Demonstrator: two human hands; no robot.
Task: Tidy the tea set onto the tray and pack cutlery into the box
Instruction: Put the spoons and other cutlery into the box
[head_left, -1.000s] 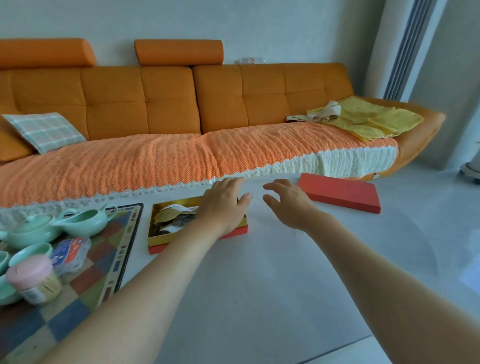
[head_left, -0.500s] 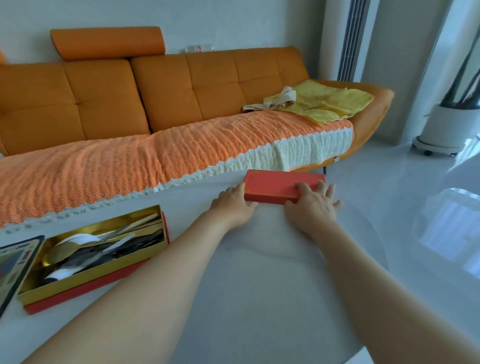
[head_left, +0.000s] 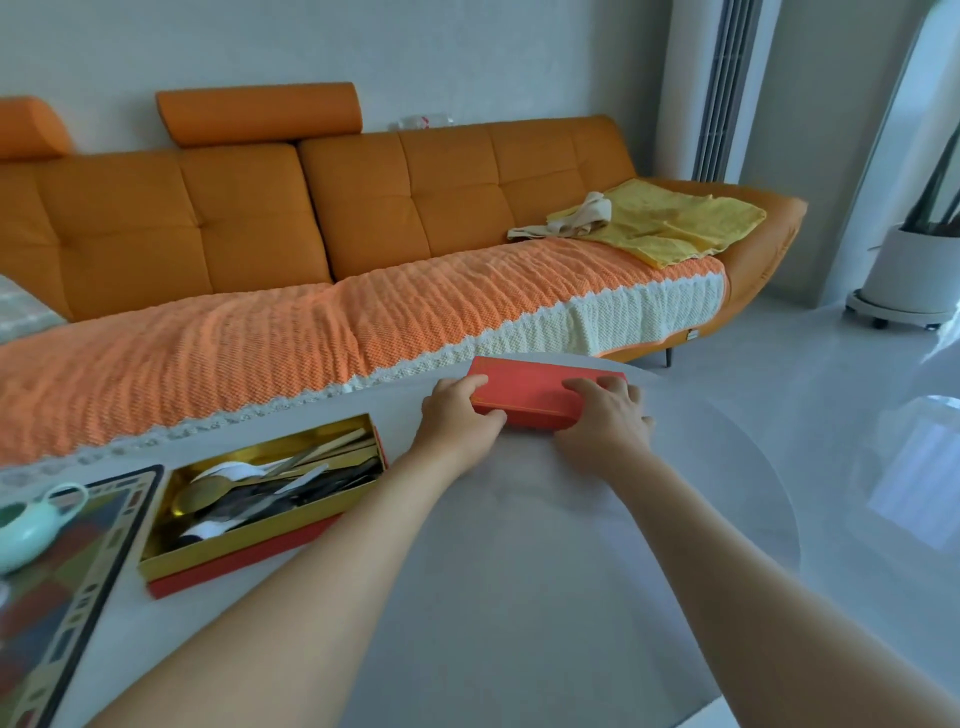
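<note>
Red card makes up the flat lid (head_left: 524, 392) at 12 o'clock on the white desk (head_left: 519, 597), close to its far edge. The left hand (head_left: 460, 421) grips the lid's left end, fingers (head_left: 462, 387) curled over the top and thumb against the near side. The right hand (head_left: 605, 423) clamps the right end the same way. A thin gold line runs along the lid's near side; no lettering on it can be read.

At 10 o'clock, well apart from the lid, sits the open box (head_left: 244, 538), gold-lined above a red base. Inside it lies a loose heap of cutlery (head_left: 291, 480): a gold spoon (head_left: 200, 499), a white spoon (head_left: 234, 470), dark handles and pale sticks.

At 8 o'clock, just beside the box, the patterned tray (head_left: 78, 587) carries a pale green teapot (head_left: 26, 525), cut off by the frame edge.
</note>
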